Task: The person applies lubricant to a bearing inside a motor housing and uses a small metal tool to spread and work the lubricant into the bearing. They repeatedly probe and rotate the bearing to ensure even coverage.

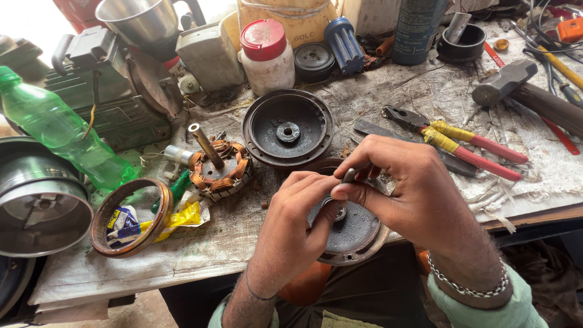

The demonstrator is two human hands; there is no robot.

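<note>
Pinching thin grey metal rod (348, 176) in right hand (405, 193) fingertips; left hand (296, 223) fingers gripping small bearing (337, 212) on round dark metal motor cover (352, 234) below.

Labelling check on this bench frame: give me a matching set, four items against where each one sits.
Items:
1. green bottle
2. pliers
3. hammer
4. wound coil on a shaft

Places:
A. far right of the bench
B. far left, lying tilted
C. left of the upturned round black cover
D. right of that cover, above the right hand

Pairs: 1-B, 2-D, 3-A, 4-C
</note>
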